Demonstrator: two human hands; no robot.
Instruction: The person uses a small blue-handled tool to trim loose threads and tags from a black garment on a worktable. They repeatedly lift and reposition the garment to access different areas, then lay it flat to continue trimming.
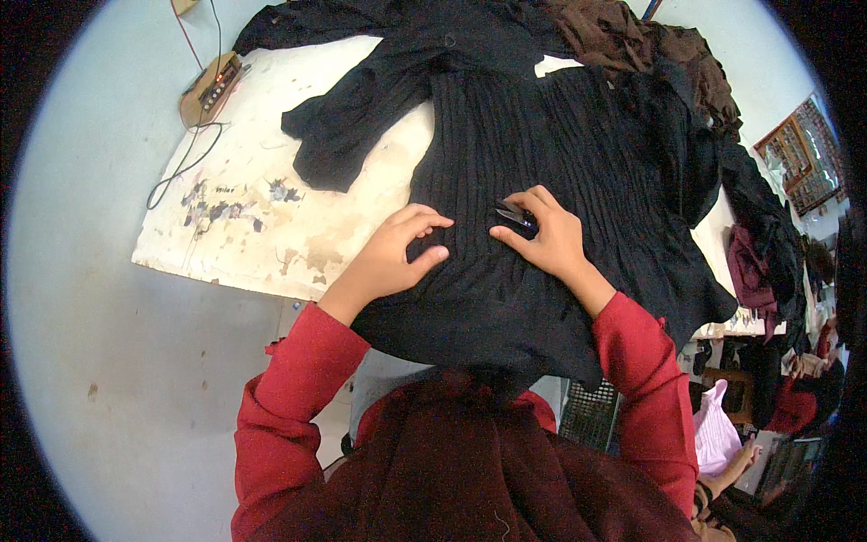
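Observation:
A black pleated garment lies spread over the table, its lower edge hanging toward me and one sleeve stretched out to the left. My right hand is closed around small dark thread snips, whose blades point left just above the pleats. To its left, my left hand rests at the garment with fingers curved and the thumb apart from them. Nothing shows between those fingers.
The pale, stained table carries a wooden power strip with a cable at its far left corner. Brown cloth is heaped at the back right. Maroon cloth hangs farther right. Another person's hand is at lower right, near a pink cloth.

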